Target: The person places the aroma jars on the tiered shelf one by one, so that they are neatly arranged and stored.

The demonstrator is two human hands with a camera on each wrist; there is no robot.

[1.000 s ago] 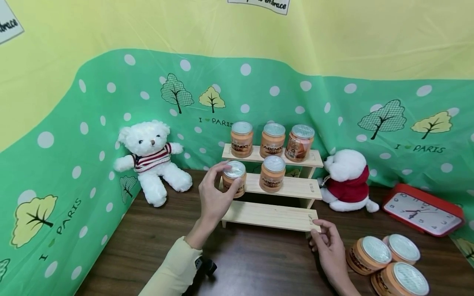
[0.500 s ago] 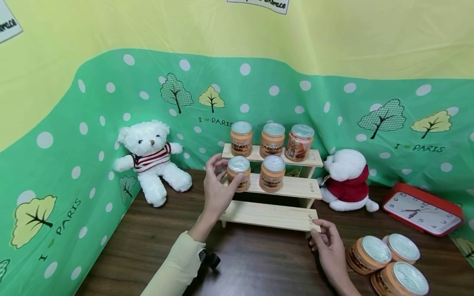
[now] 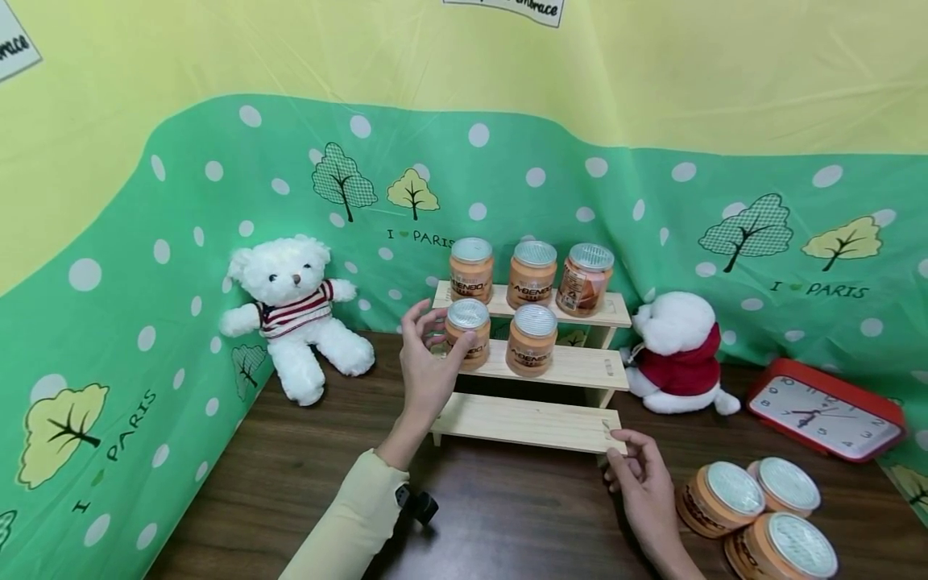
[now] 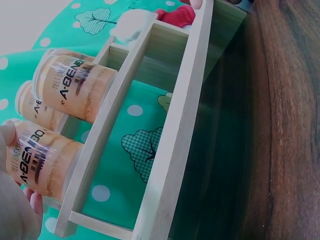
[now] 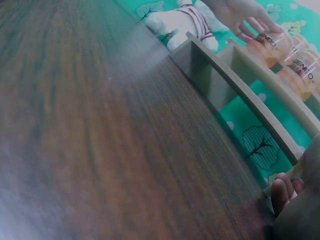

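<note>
The left hand (image 3: 426,370) curls thumb and fingers round a jar (image 3: 471,326) at the middle shelf (image 3: 576,361), mid-frame; brushing the neighbouring jar (image 3: 532,345) could tip it; the right hand (image 3: 645,479), lower right, pinches the bottom shelf (image 3: 529,420); a tug might jolt both jars.

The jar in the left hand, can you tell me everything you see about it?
This jar is round and peach-orange, with a silvery ridged lid and dark letters that look like A-BENBO. It might be plastic or glass; I can't tell. It's upright, on or just over the left end of the wooden shelf's middle step, apart from another jar beside it. The left hand holds it, thumb in front.
</note>
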